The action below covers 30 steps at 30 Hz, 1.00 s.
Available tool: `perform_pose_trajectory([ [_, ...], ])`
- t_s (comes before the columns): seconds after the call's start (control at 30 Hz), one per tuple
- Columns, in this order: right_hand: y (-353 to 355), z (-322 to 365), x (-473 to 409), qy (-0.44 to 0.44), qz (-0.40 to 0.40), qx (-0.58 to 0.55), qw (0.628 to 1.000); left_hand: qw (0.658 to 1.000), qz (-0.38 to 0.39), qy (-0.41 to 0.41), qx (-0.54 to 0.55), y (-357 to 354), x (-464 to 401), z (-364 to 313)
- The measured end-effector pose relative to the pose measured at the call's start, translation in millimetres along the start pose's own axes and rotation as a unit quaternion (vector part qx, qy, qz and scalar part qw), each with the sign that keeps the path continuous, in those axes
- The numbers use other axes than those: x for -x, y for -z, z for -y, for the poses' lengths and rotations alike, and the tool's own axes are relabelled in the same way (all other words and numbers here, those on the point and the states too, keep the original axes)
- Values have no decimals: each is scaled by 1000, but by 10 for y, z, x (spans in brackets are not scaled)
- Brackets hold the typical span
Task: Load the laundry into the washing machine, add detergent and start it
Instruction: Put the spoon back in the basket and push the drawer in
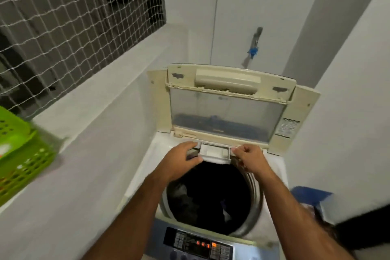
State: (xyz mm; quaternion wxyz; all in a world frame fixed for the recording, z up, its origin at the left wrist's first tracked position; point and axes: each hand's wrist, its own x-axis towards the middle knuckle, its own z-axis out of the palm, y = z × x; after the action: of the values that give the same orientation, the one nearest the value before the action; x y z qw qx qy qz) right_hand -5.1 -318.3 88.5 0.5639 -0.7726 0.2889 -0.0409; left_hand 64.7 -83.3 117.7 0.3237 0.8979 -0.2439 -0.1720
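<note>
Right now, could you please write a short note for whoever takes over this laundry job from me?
Left hand: on the left edge of the detergent drawer, fingers curled around it.
Right hand: pinching the drawer's right edge.
Washing machine: lid up, dark laundry already in the drum, control panel lit.
Green basket sits on the ledge to the left.
Done: loading.
Left: no detergent seen in the drawer yet; add it, push the drawer in, shut the lid, start.

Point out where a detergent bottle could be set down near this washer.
Bare room: the grey ledge between the green basket and the washer's raised lid. Crowded: the drum's back rim, where the left hand and right hand flank the detergent drawer. The drum holds dark laundry.
</note>
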Motion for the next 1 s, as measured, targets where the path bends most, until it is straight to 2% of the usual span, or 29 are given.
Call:
perform_pose_trajectory([
  [0.2,61,-490,-136,-136,13,-62,989,997,27,62,32,-406,-393,166],
  [0.37,-48,-636,-360,-207,18,-100,973,994,43,83,49,-603,-691,218],
  [0.57,-250,-685,-662,-252,33,-114,960,966,67,211,131,-847,-1067,499],
  [0.67,-367,-786,-782,-278,44,-151,948,935,73,275,213,-1015,-1236,675],
  [0.83,-551,-1048,-891,-306,15,-293,906,848,61,348,396,-1177,-1355,741],
  [0.93,-587,-1098,-872,-301,-7,-305,904,827,51,347,439,-1272,-1381,757],
  [1.0,-615,-1098,-873,-295,-7,-322,900,831,32,339,440,-1314,-1408,773],
])
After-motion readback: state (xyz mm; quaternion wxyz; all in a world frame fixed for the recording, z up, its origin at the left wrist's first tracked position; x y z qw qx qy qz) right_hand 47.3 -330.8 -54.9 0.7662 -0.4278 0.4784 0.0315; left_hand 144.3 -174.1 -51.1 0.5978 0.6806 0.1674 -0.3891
